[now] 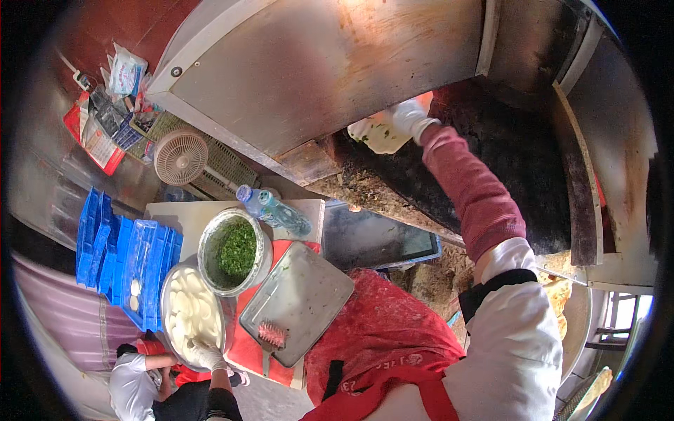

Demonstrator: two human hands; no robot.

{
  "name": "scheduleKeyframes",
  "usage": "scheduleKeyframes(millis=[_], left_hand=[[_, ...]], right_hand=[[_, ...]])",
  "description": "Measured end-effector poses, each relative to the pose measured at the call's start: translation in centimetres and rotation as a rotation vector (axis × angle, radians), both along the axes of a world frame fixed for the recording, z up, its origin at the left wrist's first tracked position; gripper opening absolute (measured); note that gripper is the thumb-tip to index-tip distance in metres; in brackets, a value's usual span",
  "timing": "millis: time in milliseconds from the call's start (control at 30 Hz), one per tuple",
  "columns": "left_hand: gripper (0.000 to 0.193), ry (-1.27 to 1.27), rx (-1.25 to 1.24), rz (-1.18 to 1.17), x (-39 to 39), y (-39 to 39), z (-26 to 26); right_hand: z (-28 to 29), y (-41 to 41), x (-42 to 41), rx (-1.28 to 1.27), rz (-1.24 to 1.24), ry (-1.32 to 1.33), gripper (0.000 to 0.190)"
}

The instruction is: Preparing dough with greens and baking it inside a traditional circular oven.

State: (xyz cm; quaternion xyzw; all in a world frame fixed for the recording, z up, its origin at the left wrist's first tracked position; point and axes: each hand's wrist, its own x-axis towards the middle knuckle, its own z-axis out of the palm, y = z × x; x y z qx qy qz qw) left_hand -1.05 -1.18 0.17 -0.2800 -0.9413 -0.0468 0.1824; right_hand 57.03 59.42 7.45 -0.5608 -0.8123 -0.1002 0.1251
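Observation:
My right hand (pixel 410 117), in a white glove, reaches under the metal hood. It touches a pale flat dough piece (pixel 382 137) flecked with greens, over the blackened oven surface (pixel 505 173). The hood's edge and blur hide its fingers, so its grip is unclear. My left hand (pixel 208 357), also gloved, is at the near rim of a metal basin (pixel 221 329). Its fingers touch the pale, rounded dough pieces (pixel 192 305) heaped there; whether it grips one cannot be told. Beside the basin stands a white bucket (pixel 266 252) with chopped greens (pixel 237 250).
A metal tray (pixel 300 294) holds a pink-bristled brush (pixel 272 334). Two bottles (pixel 284 213) lie behind the bucket. Stacked blue crates (pixel 142 263) and a fan (pixel 181 158) stand left. Another person (pixel 134 384) is low at left. Baked bread (pixel 558 305) lies right.

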Motion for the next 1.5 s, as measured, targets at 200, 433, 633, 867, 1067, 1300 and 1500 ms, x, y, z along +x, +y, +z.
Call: scheduleKeyframes(millis=[200,433,633,867,1067,1300,1500], left_hand=[[0.04,0.359,-0.156,-0.27,0.9,-4.5,-3.4],[0.047,-0.184,-0.014,-0.692,12.2,-3.9,-2.9],[0.045,-0.442,-0.131,-0.79,9.1,-7.6,-9.1],[0.024,-0.745,0.168,-0.475,15.2,-5.6,-4.1],[0.05,-0.535,0.113,-1.016,24.4,11.7,6.1],[0.061,-0.497,0.112,-1.323,38.0,37.7,11.0],[0.054,-0.324,0.479,-1.377,44.2,45.7,8.9]], right_hand=[[3.6,-4.9,-4.4,-0.096,0.039,0.098,0.028],[2.6,-1.7,3.2,-0.061,-0.202,0.184,0.026],[1.9,-2.3,3.5,-0.092,-0.093,0.298,0.024],[1.2,-7.2,0.2,0.074,-0.137,-0.228,0.066],[1.2,-11.9,-0.6,0.225,0.136,0.202,0.073],[2.4,-17.0,3.8,0.357,0.151,0.444,0.059],[5.2,-22.1,4.8,0.273,0.181,0.385,0.06]])
